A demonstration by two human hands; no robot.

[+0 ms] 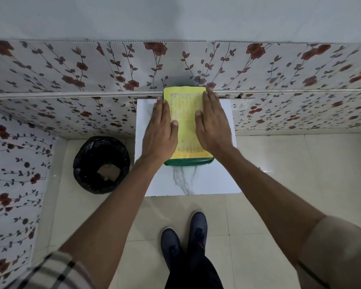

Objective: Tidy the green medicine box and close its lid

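The green medicine box (186,162) stands on a small white marble-patterned table (217,180), pushed back against the floral wall. Its lid (186,113) is down and carries a yellow printed label over the whole top. My left hand (161,130) lies flat on the left side of the lid, fingers together and pointing away from me. My right hand (213,124) lies flat on the right side in the same way. Both palms rest on the lid and grip nothing. The box's contents are hidden.
A round bin with a black bag (101,164) stands on the tiled floor left of the table. Floral wall panels run behind and to the left. A white wall socket (243,105) sits right of the box. My dark shoes (184,236) stand in front of the table.
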